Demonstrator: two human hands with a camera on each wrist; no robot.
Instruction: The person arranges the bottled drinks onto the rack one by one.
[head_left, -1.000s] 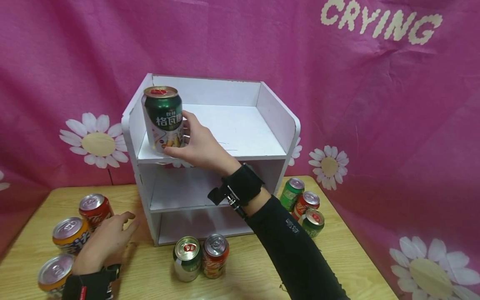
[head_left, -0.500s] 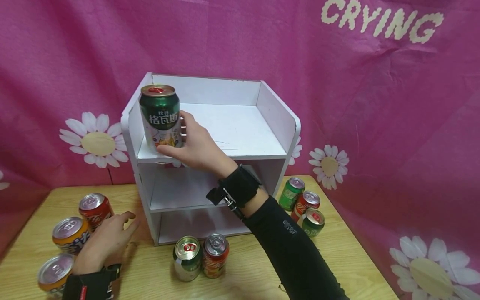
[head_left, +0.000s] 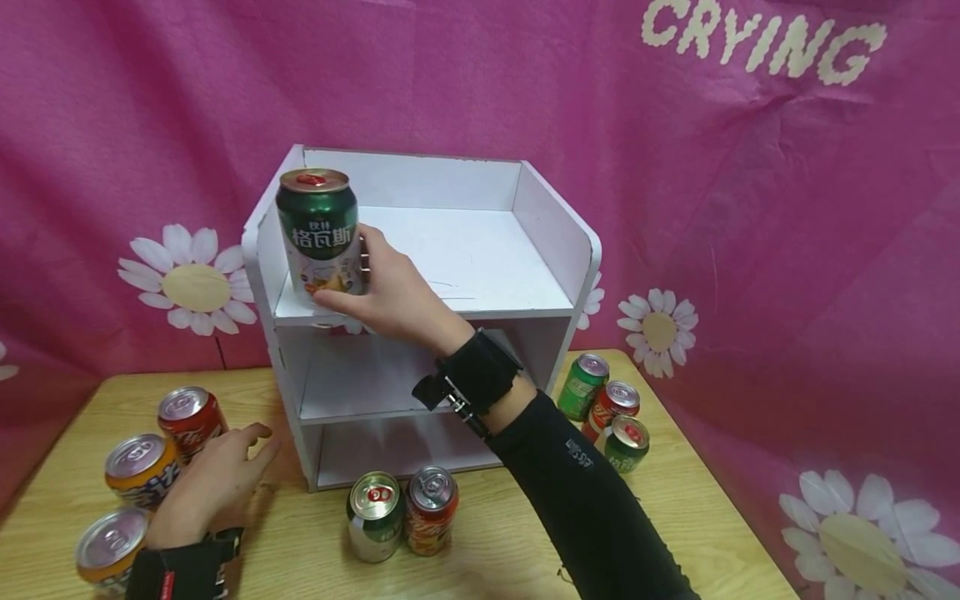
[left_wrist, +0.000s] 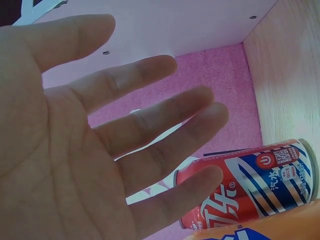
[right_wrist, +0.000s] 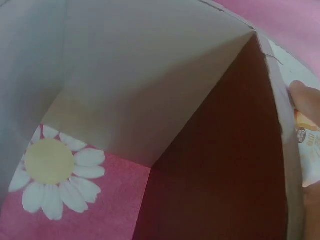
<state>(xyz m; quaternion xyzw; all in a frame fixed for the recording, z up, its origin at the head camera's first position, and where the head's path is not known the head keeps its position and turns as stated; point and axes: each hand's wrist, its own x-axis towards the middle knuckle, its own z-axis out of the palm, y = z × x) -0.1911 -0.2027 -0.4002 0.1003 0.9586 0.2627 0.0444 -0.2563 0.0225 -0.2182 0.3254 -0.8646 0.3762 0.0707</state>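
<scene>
At the top left of a white shelf (head_left: 465, 250), a person's right hand (head_left: 397, 292) reaches up and across from a black sleeve (head_left: 592, 500), thumb and fingers curled around the side of an upright drink can (head_left: 318, 225). It is green above and white below, with pale lettering, gold lid and red tab; whether its base touches the shelf is unclear. The left hand (head_left: 213, 483) hangs low over a wooden table (head_left: 517, 550), fingers spread apart. Nine cans show: the held one; at left, a red can (head_left: 191, 423) and two orange cans (head_left: 138, 472); before the shelf, a green-and-white can (head_left: 375, 525) and an orange-red can (head_left: 431, 521); at right, a bright green can (head_left: 581, 389), another red can (head_left: 613, 408) and a dark green can (head_left: 626, 447).
</scene>
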